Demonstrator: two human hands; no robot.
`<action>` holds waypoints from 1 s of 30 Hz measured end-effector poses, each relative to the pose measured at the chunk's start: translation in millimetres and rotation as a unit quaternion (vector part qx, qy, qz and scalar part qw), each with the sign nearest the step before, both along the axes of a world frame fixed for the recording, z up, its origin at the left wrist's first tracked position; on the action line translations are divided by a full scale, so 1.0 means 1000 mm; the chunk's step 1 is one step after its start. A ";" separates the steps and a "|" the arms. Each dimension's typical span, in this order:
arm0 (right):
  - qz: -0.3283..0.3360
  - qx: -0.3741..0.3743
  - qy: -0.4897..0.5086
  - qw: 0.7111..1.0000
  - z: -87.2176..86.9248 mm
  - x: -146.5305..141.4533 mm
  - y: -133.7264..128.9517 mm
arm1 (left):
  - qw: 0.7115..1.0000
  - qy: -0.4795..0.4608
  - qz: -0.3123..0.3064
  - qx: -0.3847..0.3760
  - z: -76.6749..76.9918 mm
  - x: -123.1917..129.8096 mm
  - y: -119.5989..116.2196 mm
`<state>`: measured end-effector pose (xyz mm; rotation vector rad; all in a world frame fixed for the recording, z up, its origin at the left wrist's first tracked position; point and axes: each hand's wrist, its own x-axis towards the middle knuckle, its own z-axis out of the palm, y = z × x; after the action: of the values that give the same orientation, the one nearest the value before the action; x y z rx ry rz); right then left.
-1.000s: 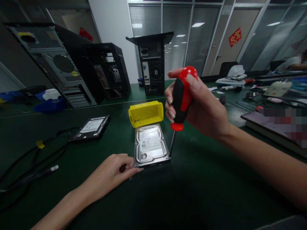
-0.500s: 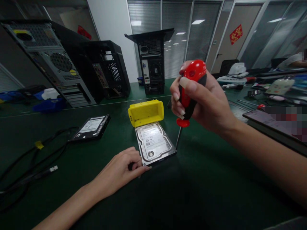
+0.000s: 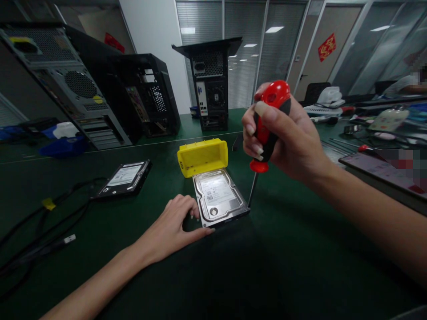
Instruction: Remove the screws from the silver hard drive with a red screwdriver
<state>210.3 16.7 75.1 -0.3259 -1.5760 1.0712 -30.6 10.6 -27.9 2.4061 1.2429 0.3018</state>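
Observation:
A silver hard drive [image 3: 218, 195] lies label side up on the dark green table. My left hand [image 3: 170, 229] rests at its near left corner, thumb along the front edge and bent fingers against the left side, bracing it. My right hand [image 3: 293, 133] is wrapped around the red and black handle of a screwdriver [image 3: 263, 138]. Its shaft slants down to the drive's near right corner, where the tip touches or almost touches; the exact contact is too small to make out. Directly behind the drive, a yellow plastic bin [image 3: 203, 158] lies with its opening facing me.
To the left are a second hard drive [image 3: 125, 178] and black cables [image 3: 50, 222] with a USB plug. Computer cases [image 3: 211, 84] stand along the back. On the right lie a tablet-like slab [image 3: 383, 171], thin rods and assorted tools. A person sits at the far right.
The hard drive has slid slightly right, away from the bin's left end, and the screwdriver with my right hand has shifted right too. My left fingers have spread a little from the thumb.

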 end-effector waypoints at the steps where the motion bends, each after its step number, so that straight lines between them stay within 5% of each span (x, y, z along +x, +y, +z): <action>1: 0.002 0.001 0.001 1.000 0.000 0.001 0.001 | 1.000 -0.002 0.000 0.002 -0.001 0.000 0.000; 18: -0.022 0.010 0.013 1.000 -0.001 0.000 0.006 | 1.000 -0.003 -0.008 0.030 -0.005 0.012 0.010; 30: -0.071 -0.007 0.096 0.993 0.015 -0.002 -0.004 | 0.995 -0.073 0.056 0.047 0.007 0.011 -0.012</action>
<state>208.5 12.8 89.9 -0.3286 -1.3544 0.9746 -19.1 -1.5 -21.1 2.3489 1.3254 0.5709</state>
